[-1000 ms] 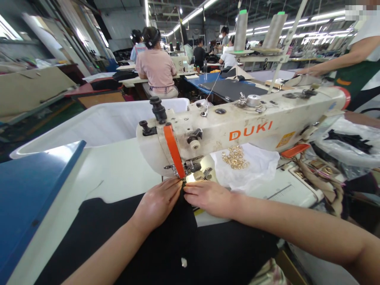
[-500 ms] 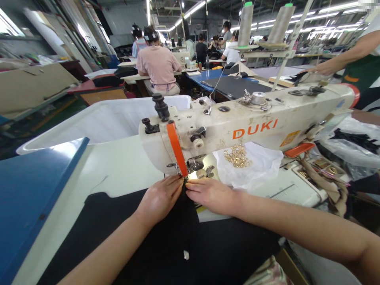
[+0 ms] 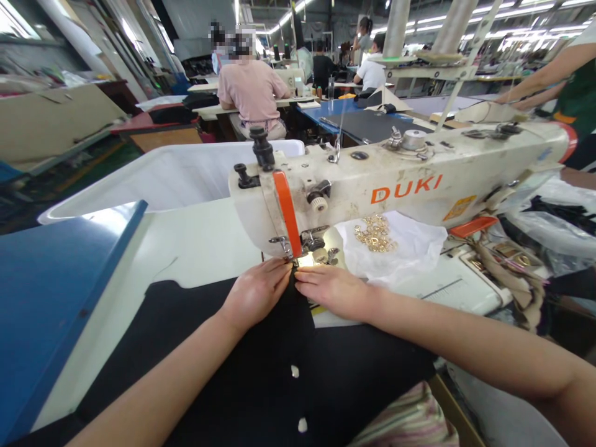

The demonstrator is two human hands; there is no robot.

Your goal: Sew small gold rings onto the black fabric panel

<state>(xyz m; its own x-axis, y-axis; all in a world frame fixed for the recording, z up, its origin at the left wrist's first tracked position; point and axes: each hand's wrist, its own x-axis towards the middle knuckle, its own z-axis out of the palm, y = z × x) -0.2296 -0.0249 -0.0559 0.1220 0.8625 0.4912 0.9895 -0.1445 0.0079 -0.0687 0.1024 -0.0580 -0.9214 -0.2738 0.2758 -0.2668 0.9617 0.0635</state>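
Since the earlier frames the black fabric [image 3: 261, 372] has slid toward the person, so a second white button now shows near the bottom edge, and both hands sit slightly higher in the view. The left hand [image 3: 256, 295] lies palm down on the fabric, fingers together and nearly flat, fingertips pressed at the presser foot of the sewing machine [image 3: 395, 186]. The right hand [image 3: 333, 290] mirrors it at 3 o'clock of the left, fingers extended and close together, pinning the cloth's edge on the machine bed; neither hand is closed around anything. The fingertips of the two hands nearly meet just below the needle. Both forearms run in from 6 o'clock, the left from lower left, the right from lower right. At 1 o'clock of the right hand, gold rings [image 3: 376, 233] lie on white cloth [image 3: 410, 254] under the machine's arm.
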